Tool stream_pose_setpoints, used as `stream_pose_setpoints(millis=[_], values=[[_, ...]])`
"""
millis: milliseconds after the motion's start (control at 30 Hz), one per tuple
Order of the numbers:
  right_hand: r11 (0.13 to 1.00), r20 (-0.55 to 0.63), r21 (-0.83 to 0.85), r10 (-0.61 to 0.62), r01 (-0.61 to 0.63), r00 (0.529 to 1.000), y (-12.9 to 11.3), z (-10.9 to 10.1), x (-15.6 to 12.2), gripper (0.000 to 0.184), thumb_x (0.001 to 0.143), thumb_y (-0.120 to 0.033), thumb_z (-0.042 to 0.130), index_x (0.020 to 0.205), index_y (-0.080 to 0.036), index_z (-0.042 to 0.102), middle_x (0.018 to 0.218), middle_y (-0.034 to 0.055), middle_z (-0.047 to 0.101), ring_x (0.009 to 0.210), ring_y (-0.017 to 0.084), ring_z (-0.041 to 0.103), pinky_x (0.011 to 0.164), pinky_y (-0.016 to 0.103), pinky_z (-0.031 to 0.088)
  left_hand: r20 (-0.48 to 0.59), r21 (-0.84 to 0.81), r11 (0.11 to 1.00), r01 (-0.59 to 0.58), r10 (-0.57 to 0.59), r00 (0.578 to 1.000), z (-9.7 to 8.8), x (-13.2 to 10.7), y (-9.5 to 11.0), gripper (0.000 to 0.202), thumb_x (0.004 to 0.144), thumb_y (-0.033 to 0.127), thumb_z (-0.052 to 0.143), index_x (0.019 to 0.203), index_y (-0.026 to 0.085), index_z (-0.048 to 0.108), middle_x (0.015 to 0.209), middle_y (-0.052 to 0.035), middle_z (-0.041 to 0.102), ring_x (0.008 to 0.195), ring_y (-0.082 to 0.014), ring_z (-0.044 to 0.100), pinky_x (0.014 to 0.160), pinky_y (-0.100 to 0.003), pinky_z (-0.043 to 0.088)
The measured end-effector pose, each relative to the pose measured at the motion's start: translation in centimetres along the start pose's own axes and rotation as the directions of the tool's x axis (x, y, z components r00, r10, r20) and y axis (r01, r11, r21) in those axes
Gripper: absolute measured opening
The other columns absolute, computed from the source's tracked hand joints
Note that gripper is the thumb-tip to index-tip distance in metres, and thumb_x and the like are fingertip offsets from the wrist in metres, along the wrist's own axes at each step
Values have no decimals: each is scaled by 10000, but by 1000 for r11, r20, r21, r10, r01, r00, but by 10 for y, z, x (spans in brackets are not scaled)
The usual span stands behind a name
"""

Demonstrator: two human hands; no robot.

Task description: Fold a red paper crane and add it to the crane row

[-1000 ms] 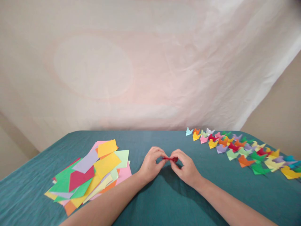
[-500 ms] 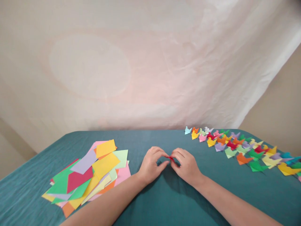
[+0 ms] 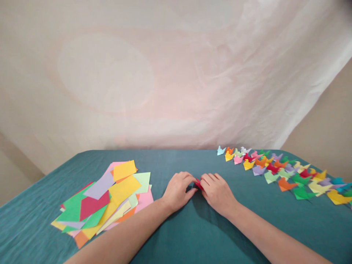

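Observation:
Between my hands, above the teal cloth, is a small piece of folded red paper [image 3: 198, 184]; its full shape is hidden by the fingers. My right hand [image 3: 216, 190] is closed on its right side, fingers bent over it. My left hand [image 3: 180, 190] pinches at its left edge, fingertips and thumb close to the paper. Left of my left hand lies a loose pile of coloured paper sheets [image 3: 125, 190]. Beyond my right hand, folded paper birds [image 3: 271, 177] in many colours stand in rows.
A teal cloth [image 3: 176, 234] covers the table. Behind its far edge hangs a pale, wrinkled sheet [image 3: 176, 80]. The paper birds run diagonally along the right side, and the paper pile overlaps itself near my left forearm.
My right hand has turned and its fingers now cover more of the red paper, which stands more upright. The left hand keeps nearly the same place. The whole view has shifted slightly.

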State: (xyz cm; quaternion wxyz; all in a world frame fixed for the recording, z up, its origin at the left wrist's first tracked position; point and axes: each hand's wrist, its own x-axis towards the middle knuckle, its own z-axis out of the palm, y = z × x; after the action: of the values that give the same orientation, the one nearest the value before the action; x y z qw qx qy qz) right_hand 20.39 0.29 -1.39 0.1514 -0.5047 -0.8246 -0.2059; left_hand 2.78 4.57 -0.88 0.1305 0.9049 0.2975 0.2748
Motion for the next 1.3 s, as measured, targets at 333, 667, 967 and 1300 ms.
stream_pose_setpoints(millis=[333,667,967,1300], values=[[994,80,42,-107,104,991,5,4,-1,128,851,-89,502,780,-159,582,812,44,572,740,190,505,701,329,347,94,50,999,-2,-2,996,3,1,-3,83,834,213,572,899,210,624,957,-3,629,909,-166,558,819,-293,401],[885,163,463,-26,-53,986,20,-2,0,54,848,-162,536,867,-174,585,912,54,583,852,190,539,767,321,416,76,26,999,34,-36,996,9,2,-9,159,884,262,503,885,211,654,925,-21,611,890,-162,547,830,-288,418],[658,176,727,98,-196,980,27,16,1,106,864,-200,522,781,-192,588,861,38,570,833,171,538,767,312,424,76,-23,998,50,-48,996,9,4,-10,164,875,242,506,850,202,664,906,-25,621,868,-165,554,819,-288,427],[661,158,717,152,-220,976,24,22,3,120,843,-186,517,729,-182,552,809,36,564,796,170,530,752,316,418,18,24,999,-45,45,999,3,2,-5,265,849,116,452,1065,192,585,1065,-54,610,999,-178,543,894,-319,438]])
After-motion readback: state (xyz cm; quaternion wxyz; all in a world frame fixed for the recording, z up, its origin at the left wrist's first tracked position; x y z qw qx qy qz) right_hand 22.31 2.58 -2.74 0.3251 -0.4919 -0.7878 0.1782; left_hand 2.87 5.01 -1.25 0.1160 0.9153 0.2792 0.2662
